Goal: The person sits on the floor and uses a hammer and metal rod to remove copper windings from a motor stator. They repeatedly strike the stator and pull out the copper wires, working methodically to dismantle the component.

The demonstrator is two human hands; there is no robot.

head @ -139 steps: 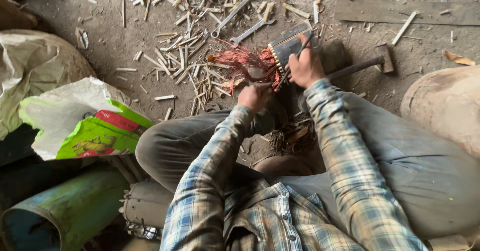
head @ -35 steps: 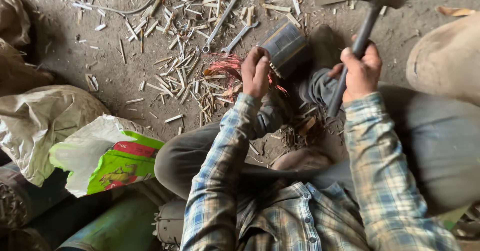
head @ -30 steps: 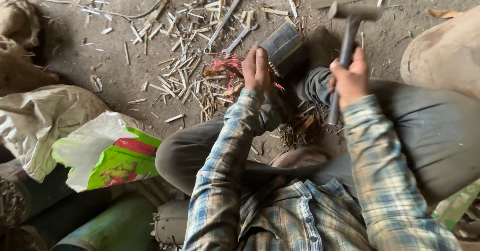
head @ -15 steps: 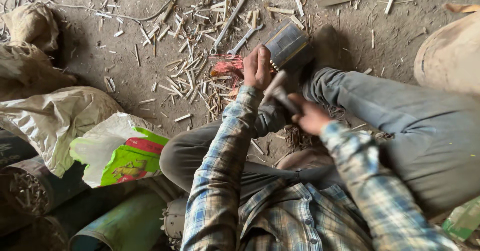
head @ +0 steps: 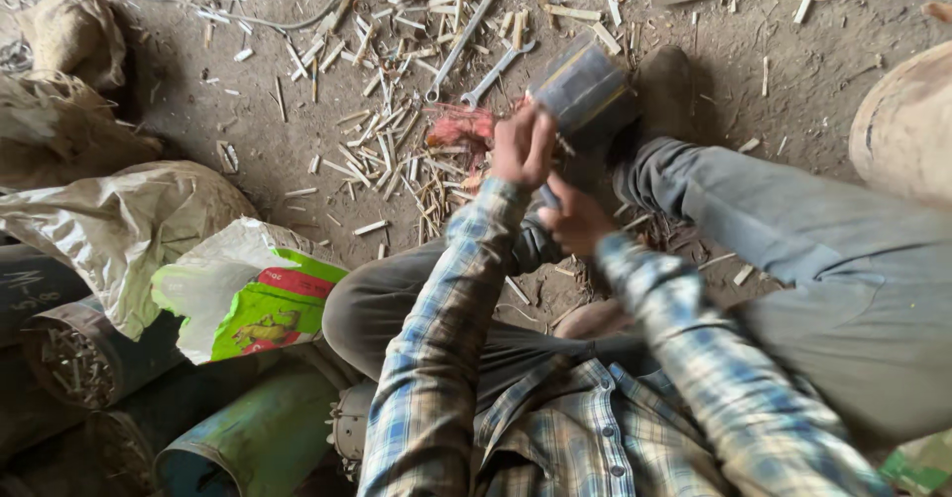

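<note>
My left hand (head: 521, 145) is a closed fist at the near edge of a dark metal cylinder (head: 585, 90) that lies on the dirt floor. It seems to grip a thin tool, mostly hidden by the fingers. Just left of the fist lies a reddish bundle of copper wire (head: 458, 125). My right hand (head: 575, 221) is low and close under the left one, blurred, closed on the hammer's handle; only a short grey piece of the handle (head: 548, 196) shows. My legs lie to either side of the cylinder.
Two long wrenches (head: 468, 29) and many short light sticks (head: 397, 130) are scattered beyond the wire. Crumpled sacks (head: 119, 229) and a green-and-red bag (head: 253, 304) lie at the left, above dark and green drums (head: 248, 437). A rounded tan object (head: 907, 125) sits at the right edge.
My right hand swung the raised hammer down from the upper right to just under my left fist. The left fist stayed at the cylinder. The camera view shifted a little.
</note>
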